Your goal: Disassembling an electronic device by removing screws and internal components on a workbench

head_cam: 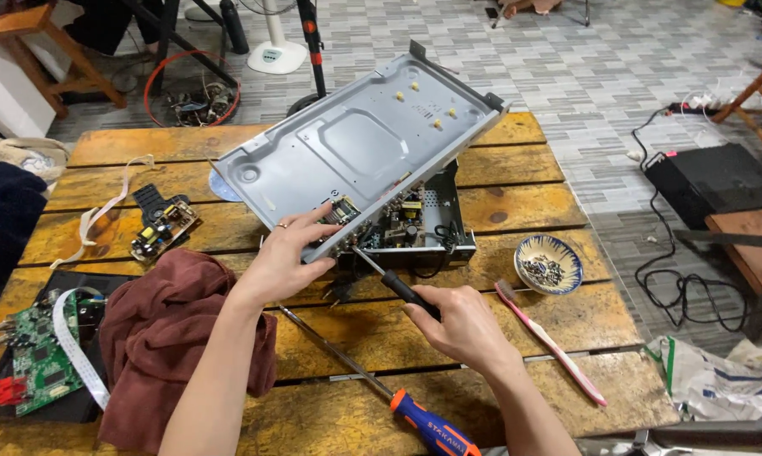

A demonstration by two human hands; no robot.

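Left hand (284,257) clamps the tilted grey chassis (356,148); right hand (461,325) clamps a black-handled screwdriver (394,283) probing its board; removed screws fill the bowl (549,264).

Grey metal cover (356,143); yellow-brown wooden worktop (525,338); maroon cloth (170,329); blue-and-white patterned bowl (549,264); pink toothbrush (550,342); orange-blue screwdriver handle (436,426); green circuit board (35,359); grey patterned floor tiles (567,59).

Both forearms are bare, and the left hand (284,253) wears a thin ring.
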